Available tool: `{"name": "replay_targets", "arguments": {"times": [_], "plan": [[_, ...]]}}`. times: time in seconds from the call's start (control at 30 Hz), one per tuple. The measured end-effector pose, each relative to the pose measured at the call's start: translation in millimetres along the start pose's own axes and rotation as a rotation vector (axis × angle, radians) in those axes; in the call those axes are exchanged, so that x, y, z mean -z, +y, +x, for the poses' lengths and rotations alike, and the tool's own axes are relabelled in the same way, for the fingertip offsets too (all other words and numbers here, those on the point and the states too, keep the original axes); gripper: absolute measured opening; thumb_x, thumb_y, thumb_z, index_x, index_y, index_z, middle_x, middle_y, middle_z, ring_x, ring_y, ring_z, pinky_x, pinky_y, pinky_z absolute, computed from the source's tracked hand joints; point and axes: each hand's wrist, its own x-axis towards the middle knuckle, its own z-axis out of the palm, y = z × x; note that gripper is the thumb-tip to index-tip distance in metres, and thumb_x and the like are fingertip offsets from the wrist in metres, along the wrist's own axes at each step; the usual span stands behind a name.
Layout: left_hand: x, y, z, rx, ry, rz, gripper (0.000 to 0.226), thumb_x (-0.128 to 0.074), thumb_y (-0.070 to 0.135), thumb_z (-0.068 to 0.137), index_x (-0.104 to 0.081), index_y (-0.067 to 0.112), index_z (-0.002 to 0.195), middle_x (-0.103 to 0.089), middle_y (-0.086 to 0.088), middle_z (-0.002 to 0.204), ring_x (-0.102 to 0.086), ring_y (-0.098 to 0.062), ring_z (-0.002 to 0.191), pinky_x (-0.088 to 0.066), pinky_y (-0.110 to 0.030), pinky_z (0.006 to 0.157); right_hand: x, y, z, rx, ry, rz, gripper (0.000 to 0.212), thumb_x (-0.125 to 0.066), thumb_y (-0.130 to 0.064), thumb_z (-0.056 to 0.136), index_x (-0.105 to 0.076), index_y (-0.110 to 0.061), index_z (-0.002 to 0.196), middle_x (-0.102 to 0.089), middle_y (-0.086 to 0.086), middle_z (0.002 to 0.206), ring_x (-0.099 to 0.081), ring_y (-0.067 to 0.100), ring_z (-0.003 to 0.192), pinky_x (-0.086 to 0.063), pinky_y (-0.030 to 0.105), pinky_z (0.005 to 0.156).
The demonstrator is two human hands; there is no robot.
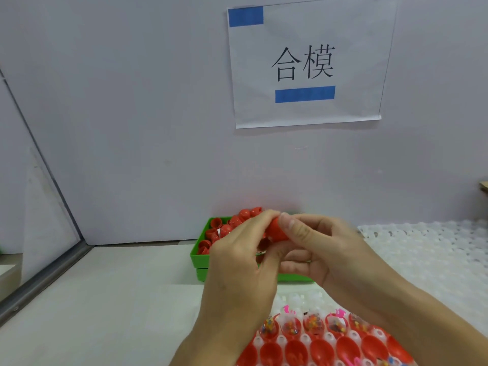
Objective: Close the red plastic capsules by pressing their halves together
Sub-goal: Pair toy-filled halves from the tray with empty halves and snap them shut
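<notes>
Both of my hands meet above the green box and hold one red capsule between them. My left hand grips it from the left with curled fingers. My right hand pinches it from the right, thumb on top. Most of the capsule is hidden by my fingers. Loose red capsule halves fill the green box. A white holder tray near the bottom edge carries open red halves, several of them holding small colourful toys.
A white dimpled tray lies on the table at the right. A wall stands close behind the green box, with a paper sign on it. A metal-edged partition runs along the left. Bare white tabletop lies at the left.
</notes>
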Motion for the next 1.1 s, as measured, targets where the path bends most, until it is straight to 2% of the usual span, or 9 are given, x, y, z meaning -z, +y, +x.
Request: {"name": "replay_targets", "arguments": {"times": [0.13, 0.33, 0.43, 0.5, 0.63, 0.83, 0.93, 1.0, 1.1], "plan": [[-1.5, -3.3, -1.3, -0.087, 0.003, 0.123, 0.027, -0.052, 0.022, 0.089, -0.068, 0.014, 0.109, -0.068, 0.012, 0.092, -0.059, 0.002, 0.081, -0.048, -0.011, 0.072, -0.7, 1.7, 0.3, -0.040, -0.041, 0.044, 0.057, -0.073, -0.046, 0.073, -0.067, 0.006, 0.098, -0.071, 0.016, 0.082, -0.072, 0.026, 0.073, -0.059, 0.031, 0.067], [-3.0, -3.2, -3.1, -0.109, -0.008, 0.163, 0.031, -0.050, 0.027, 0.093, -0.068, 0.009, 0.111, -0.069, 0.006, 0.094, -0.061, -0.005, 0.083, -0.050, -0.019, 0.070, -2.2, 0.1, -1.0, -0.010, -0.101, 0.053, 0.036, -0.067, -0.044, 0.078, -0.077, -0.010, 0.085, -0.073, 0.011, 0.078, -0.072, 0.022, 0.072, -0.058, 0.030, 0.069], [-3.2, -1.1, -3.5, -0.048, -0.015, 0.063, 0.027, -0.061, 0.026, 0.092, -0.068, 0.014, 0.114, -0.067, 0.014, 0.098, -0.064, 0.000, 0.088, -0.051, -0.012, 0.073, -1.0, -0.7, -1.4, 0.043, -0.076, 0.030, 0.038, -0.066, -0.039, 0.082, -0.077, -0.003, 0.089, -0.074, 0.012, 0.079, -0.073, 0.027, 0.076, -0.058, 0.033, 0.074], [-3.5, 0.6, -3.8, 0.012, -0.005, -0.024, 0.029, -0.071, 0.021, 0.085, -0.070, 0.023, 0.114, -0.068, 0.020, 0.094, -0.066, 0.003, 0.088, -0.049, -0.006, 0.072, -2.3, 1.3, -1.4, 0.073, -0.011, -0.018, 0.042, -0.069, -0.041, 0.082, -0.076, 0.000, 0.092, -0.075, 0.021, 0.088, -0.073, 0.036, 0.085, -0.059, 0.036, 0.077], [-8.0, 5.3, -7.5, 0.046, 0.084, -0.107, 0.043, -0.062, 0.002, 0.082, -0.066, 0.035, 0.108, -0.068, 0.023, 0.094, -0.067, 0.005, 0.082, -0.052, -0.008, 0.068, -11.0, 9.7, -1.5, 0.113, 0.081, -0.126, 0.045, -0.064, -0.049, 0.081, -0.078, -0.007, 0.086, -0.076, 0.015, 0.082, -0.074, 0.027, 0.079, -0.059, 0.035, 0.074], [-8.4, 4.6, -9.9, 0.046, 0.123, -0.073, 0.045, -0.059, -0.005, 0.082, -0.066, 0.030, 0.109, -0.068, 0.029, 0.095, -0.066, 0.009, 0.083, -0.048, -0.003, 0.070, -14.3, 15.2, -2.2, 0.153, 0.083, -0.112, 0.042, -0.062, -0.042, 0.086, -0.077, -0.004, 0.090, -0.075, 0.019, 0.087, -0.074, 0.029, 0.084, -0.059, 0.031, 0.073], [-8.0, 4.5, -9.0, 0.084, 0.110, -0.110, 0.046, -0.060, -0.002, 0.082, -0.067, 0.032, 0.113, -0.070, 0.023, 0.093, -0.069, 0.004, 0.082, -0.051, -0.007, 0.068, -13.6, 13.0, -1.5, 0.142, 0.071, -0.081, 0.042, -0.062, -0.043, 0.085, -0.078, -0.005, 0.089, -0.076, 0.016, 0.085, -0.074, 0.029, 0.083, -0.058, 0.033, 0.074], [-7.5, 3.9, -8.0, 0.138, 0.069, -0.163, 0.042, -0.061, 0.002, 0.082, -0.073, 0.035, 0.106, -0.071, 0.018, 0.089, -0.071, -0.001, 0.081, -0.054, -0.013, 0.066, -12.7, 9.6, -1.0, 0.104, 0.052, -0.014, 0.044, -0.062, -0.044, 0.083, -0.077, -0.003, 0.087, -0.075, 0.016, 0.081, -0.074, 0.030, 0.084, -0.058, 0.031, 0.072], [-6.3, 3.8, -5.7, 0.232, -0.007, -0.262, 0.039, -0.072, 0.007, 0.085, -0.071, 0.038, 0.110, -0.073, 0.017, 0.097, -0.073, -0.007, 0.089, -0.059, -0.022, 0.073, -13.2, 3.8, -1.0, 0.014, -0.029, 0.160, 0.052, -0.060, -0.043, 0.082, -0.073, 0.007, 0.089, -0.073, 0.027, 0.087, -0.074, 0.033, 0.084, -0.060, 0.032, 0.071]]}}
